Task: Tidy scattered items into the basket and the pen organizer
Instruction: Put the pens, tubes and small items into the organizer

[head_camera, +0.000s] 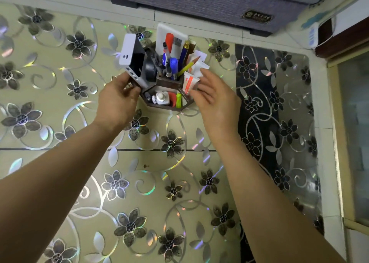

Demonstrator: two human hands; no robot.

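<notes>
My left hand (117,101) grips the nearly full organizer (165,95), right hand (215,101) released; no basket in sight.

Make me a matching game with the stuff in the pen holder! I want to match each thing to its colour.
Things:
1. pencil
2. tube
3. tape roll
4. marker cap

Colours:
A. black
B. blue
C. yellow
D. white and orange

Pairs: 1-C, 2-D, 3-A, 4-B. All four sit in the pen organizer.
</notes>
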